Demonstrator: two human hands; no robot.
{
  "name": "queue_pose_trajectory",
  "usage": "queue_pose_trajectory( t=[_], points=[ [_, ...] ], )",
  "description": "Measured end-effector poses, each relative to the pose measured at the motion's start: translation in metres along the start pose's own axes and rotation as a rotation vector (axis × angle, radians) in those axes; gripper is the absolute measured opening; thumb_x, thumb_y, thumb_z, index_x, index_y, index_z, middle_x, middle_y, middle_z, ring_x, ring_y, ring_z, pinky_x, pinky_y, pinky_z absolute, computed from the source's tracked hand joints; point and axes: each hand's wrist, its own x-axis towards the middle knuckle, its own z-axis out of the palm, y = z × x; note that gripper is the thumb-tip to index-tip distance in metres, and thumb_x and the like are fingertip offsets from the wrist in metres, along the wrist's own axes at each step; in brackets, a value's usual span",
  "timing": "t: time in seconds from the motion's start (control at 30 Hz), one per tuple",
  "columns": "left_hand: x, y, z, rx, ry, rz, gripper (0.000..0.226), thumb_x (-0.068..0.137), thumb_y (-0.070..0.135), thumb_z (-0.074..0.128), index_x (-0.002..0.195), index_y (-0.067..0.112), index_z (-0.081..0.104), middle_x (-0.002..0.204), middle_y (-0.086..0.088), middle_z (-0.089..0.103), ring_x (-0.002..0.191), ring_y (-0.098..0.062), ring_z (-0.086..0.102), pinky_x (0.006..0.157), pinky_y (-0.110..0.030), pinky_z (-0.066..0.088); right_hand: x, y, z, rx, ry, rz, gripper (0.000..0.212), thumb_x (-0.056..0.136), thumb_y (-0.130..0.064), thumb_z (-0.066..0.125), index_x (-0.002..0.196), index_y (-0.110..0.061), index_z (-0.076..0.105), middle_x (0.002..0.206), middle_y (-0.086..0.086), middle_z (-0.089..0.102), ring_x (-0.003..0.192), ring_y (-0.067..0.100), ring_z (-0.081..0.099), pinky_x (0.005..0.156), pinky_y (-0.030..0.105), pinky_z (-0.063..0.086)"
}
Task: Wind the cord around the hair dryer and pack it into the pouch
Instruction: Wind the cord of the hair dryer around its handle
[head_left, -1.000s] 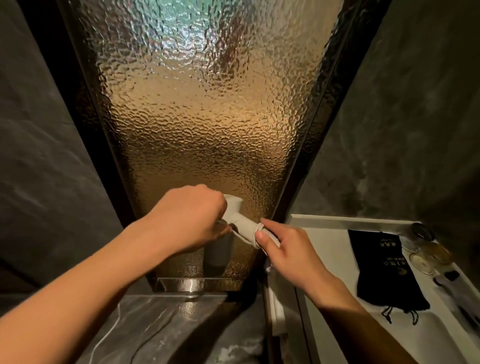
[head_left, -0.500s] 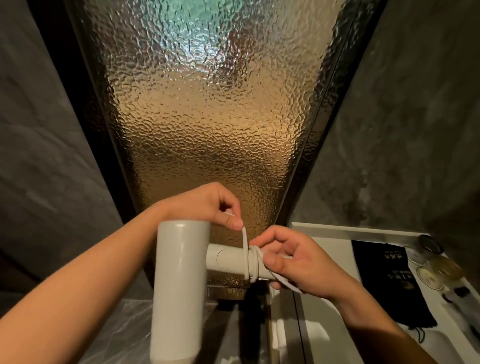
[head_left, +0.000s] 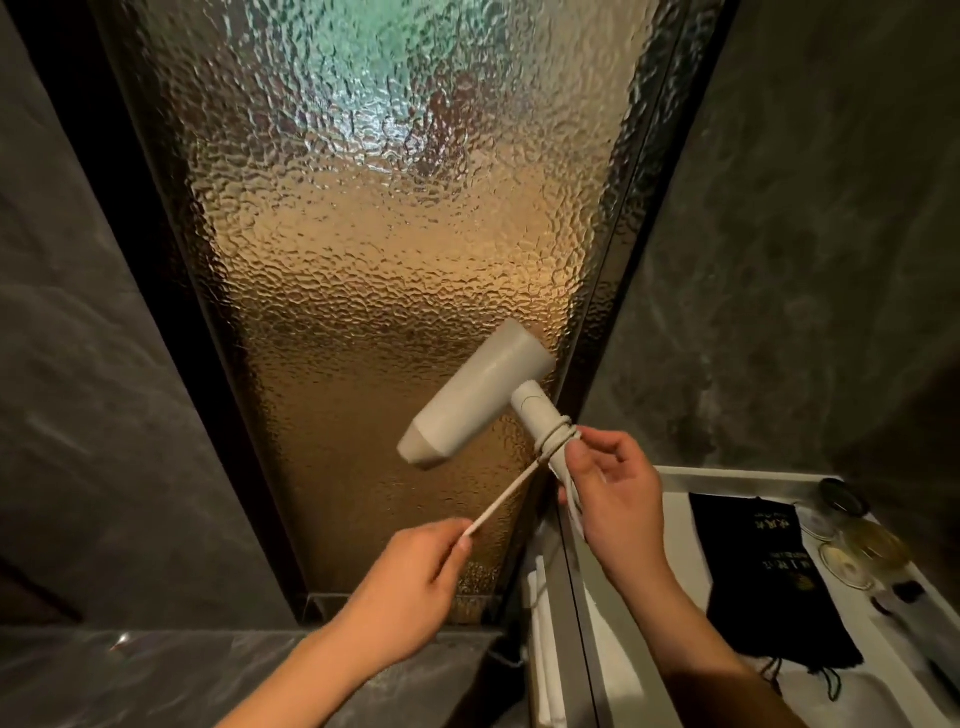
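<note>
step: cord (head_left: 501, 496) goes round dryer (head_left: 475, 397) handle, some loops on.
left hand (head_left: 410, 587): pinches cord, should pull tight.
right hand (head_left: 613, 499): holds handle, should turn slowly.
pouch (head_left: 763, 577): waits flat in tray (head_left: 670, 475).

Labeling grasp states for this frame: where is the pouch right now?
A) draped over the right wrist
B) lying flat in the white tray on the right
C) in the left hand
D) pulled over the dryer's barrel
B: the black pouch lies flat in the tray, untouched, while the right hand holds the dryer handle and the left hand pulls the cord taut.
</note>
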Motion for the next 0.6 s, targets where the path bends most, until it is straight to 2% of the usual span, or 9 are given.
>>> queue_pose_trajectory(
  t=[0.03, 0.07, 0.13, 0.2, 0.33, 0.43, 0.5, 0.6],
  points=[
    [-0.003, 0.011, -0.004, 0.095, -0.014, 0.046, 0.021, 0.1, 0.036, 0.042, 0.097, 0.029, 0.061, 0.073, 0.014, 0.059, 0.069, -0.005, 0.056, 0.063, -0.027, 0.046, 0.0, 0.007, -0.002, -0.076, 0.013, -0.001, 0.011, 0.092, -0.024, 0.07, 0.103, -0.024, 0.066, 0.089, 0.001, 0.077, 0.081, 0.014, 0.073, 0.071, 0.04, 0.059],
    [-0.002, 0.02, -0.011, 0.18, -0.016, 0.073, 0.018, 0.099, 0.038, 0.04, 0.094, 0.031, 0.056, 0.079, 0.014, 0.06, 0.072, -0.005, 0.057, 0.065, -0.029, 0.049, -0.001, 0.012, -0.003, -0.162, 0.008, -0.006, 0.013, 0.092, -0.025, 0.07, 0.105, -0.026, 0.066, 0.093, -0.002, 0.075, 0.085, 0.009, 0.071, 0.073, 0.034, 0.057],
    [0.006, 0.032, -0.03, 0.332, -0.004, 0.088, 0.015, 0.097, 0.04, 0.042, 0.087, 0.032, 0.049, 0.082, 0.011, 0.061, 0.071, -0.007, 0.058, 0.063, -0.028, 0.05, -0.007, 0.019, -0.005, -0.322, -0.049, -0.023, 0.019, 0.091, -0.026, 0.071, 0.11, -0.026, 0.066, 0.1, -0.007, 0.072, 0.089, -0.002, 0.066, 0.071, 0.016, 0.051],
    [0.019, 0.04, -0.048, 0.464, -0.02, 0.082, 0.019, 0.096, 0.043, 0.045, 0.082, 0.031, 0.048, 0.082, 0.007, 0.064, 0.072, -0.013, 0.063, 0.062, -0.03, 0.051, -0.014, 0.021, -0.006, -0.406, -0.137, -0.037, 0.023, 0.092, -0.029, 0.07, 0.114, -0.026, 0.065, 0.105, -0.01, 0.07, 0.091, -0.006, 0.064, 0.069, 0.011, 0.049],
    [0.045, 0.052, -0.072, 0.709, -0.09, 0.13, 0.025, 0.092, 0.049, 0.048, 0.079, 0.029, 0.042, 0.091, -0.002, 0.068, 0.086, -0.027, 0.067, 0.063, -0.033, 0.044, -0.015, 0.017, -0.012, -0.544, -0.31, -0.113, 0.026, 0.093, -0.036, 0.068, 0.117, -0.03, 0.062, 0.109, -0.01, 0.069, 0.096, 0.002, 0.065, 0.074, 0.018, 0.051],
    [0.062, 0.068, -0.085, 0.886, -0.083, 0.185, 0.035, 0.086, 0.061, 0.055, 0.085, 0.026, 0.056, 0.094, -0.005, 0.069, 0.088, -0.03, 0.067, 0.063, -0.034, 0.043, -0.013, 0.008, -0.017, -0.569, -0.418, -0.14, 0.023, 0.092, -0.038, 0.067, 0.115, -0.034, 0.062, 0.107, -0.012, 0.07, 0.095, 0.002, 0.066, 0.076, 0.028, 0.056],
    [0.074, 0.077, -0.092, 0.942, -0.042, 0.207, 0.048, 0.077, 0.07, 0.06, 0.087, 0.023, 0.061, 0.09, -0.006, 0.069, 0.086, -0.03, 0.066, 0.061, -0.033, 0.041, -0.01, 0.002, -0.022, -0.588, -0.479, -0.141, 0.022, 0.092, -0.041, 0.067, 0.113, -0.036, 0.064, 0.105, -0.016, 0.071, 0.095, 0.0, 0.066, 0.08, 0.033, 0.057],
    [0.089, 0.079, -0.093, 0.907, -0.027, 0.244, 0.055, 0.064, 0.077, 0.065, 0.077, 0.024, 0.057, 0.083, -0.005, 0.068, 0.082, -0.03, 0.065, 0.059, -0.032, 0.037, -0.007, -0.007, -0.027, -0.556, -0.584, -0.112, 0.025, 0.089, -0.047, 0.068, 0.111, -0.037, 0.066, 0.104, -0.013, 0.073, 0.097, 0.003, 0.068, 0.085, 0.038, 0.056]
  ],
)
